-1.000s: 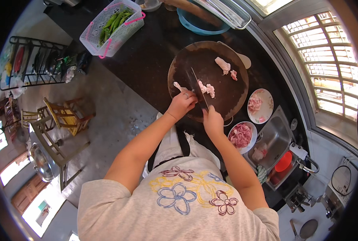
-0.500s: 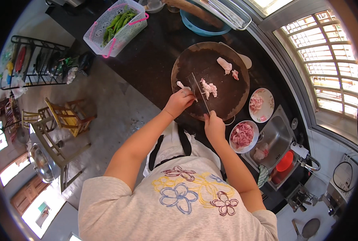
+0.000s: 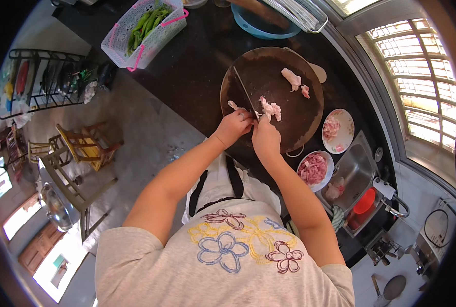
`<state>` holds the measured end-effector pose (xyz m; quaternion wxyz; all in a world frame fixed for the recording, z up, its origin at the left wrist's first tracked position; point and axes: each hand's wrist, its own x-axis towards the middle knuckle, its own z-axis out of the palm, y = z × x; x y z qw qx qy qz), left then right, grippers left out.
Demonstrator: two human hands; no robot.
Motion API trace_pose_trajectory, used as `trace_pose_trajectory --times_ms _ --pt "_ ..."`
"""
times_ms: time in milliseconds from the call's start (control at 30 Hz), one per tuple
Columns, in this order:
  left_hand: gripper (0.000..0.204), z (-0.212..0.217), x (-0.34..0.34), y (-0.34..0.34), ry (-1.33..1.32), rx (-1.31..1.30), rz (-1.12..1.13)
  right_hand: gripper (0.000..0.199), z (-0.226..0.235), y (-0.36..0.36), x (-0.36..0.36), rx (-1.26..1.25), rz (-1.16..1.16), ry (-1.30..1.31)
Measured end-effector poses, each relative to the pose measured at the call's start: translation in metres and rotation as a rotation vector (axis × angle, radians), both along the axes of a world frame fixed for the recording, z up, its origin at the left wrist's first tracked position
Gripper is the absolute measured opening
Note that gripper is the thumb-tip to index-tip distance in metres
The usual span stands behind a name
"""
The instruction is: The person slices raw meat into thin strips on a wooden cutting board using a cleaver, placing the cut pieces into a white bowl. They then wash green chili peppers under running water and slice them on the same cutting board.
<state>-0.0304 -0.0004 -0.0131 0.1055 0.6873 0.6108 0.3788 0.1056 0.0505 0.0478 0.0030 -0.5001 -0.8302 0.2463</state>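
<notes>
My right hand [image 3: 266, 137] is wrapped round the handle of a kitchen knife [image 3: 244, 87], its blade slanting up and left over a round, dark chopping board [image 3: 302, 120]. Close beside it, the bent fingers of my left hand [image 3: 234, 127] pinch a pale strip of meat [image 3: 232, 105]; one end sticks out past the knuckles, and the rest is mostly hidden. Right of the blade lies a small heap of cut, pale pink meat [image 3: 271, 109]. Farther back on the board sit a larger pale piece [image 3: 291, 79] and a small pink scrap [image 3: 304, 91].
Right of the board stand a bowl of red meat [image 3: 313, 169] and a patterned plate of paler meat [image 3: 332, 128], beside a steel sink [image 3: 358, 162]. A basket of green peppers [image 3: 118, 43] stands far left; a blue basin [image 3: 261, 31] is behind the board.
My right hand has moved up and left, close against my left hand. The knife has shifted with it, its tip now farther up the board. The whole view has shifted slightly.
</notes>
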Motion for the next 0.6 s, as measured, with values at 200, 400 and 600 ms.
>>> trace_pose_trajectory --times_ms 200,400,600 --pt "0.023 0.006 0.005 -0.002 -0.05 -0.011 0.054 0.023 0.023 -0.035 0.058 -0.071 -0.006 -0.123" --pt "0.022 0.001 0.008 -0.001 -0.067 -0.004 0.062 0.022 0.012 -0.024 0.044 -0.036 0.007 -0.097" --pt "0.022 0.002 0.003 -0.006 -0.039 -0.018 0.026 0.025 0.006 0.005 0.012 -0.044 -0.012 0.006"
